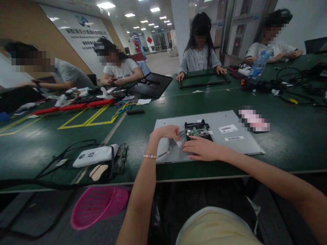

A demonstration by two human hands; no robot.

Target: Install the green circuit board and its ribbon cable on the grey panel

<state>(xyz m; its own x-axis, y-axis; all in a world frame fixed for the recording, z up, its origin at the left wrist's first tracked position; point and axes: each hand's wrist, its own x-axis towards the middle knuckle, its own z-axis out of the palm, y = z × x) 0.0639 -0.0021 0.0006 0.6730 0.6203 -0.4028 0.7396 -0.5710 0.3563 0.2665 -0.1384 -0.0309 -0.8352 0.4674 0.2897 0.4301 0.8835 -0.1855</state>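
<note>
A grey flat display panel point(245, 140) lies on the green table in front of me. A black bracket point(196, 126) with a green circuit board point(200, 132) sits at its middle. My left hand point(167, 132) is bent over the panel's left part, its fingers closed on a grey cable point(182, 133) that runs to the board. A small whitish piece point(178, 143) lies under the fingers, partly hidden. My right hand point(203, 148) rests over the bracket's near edge, fingers stretched out toward the cable, with nothing visibly held.
A pink phone-like object point(253, 120) lies right of the panel. To the left are a white power bank point(95, 155), a mouse point(98, 172), glasses point(121, 158) and black cables. A pink basket point(99, 207) stands below the table edge. Several co-workers sit across the table.
</note>
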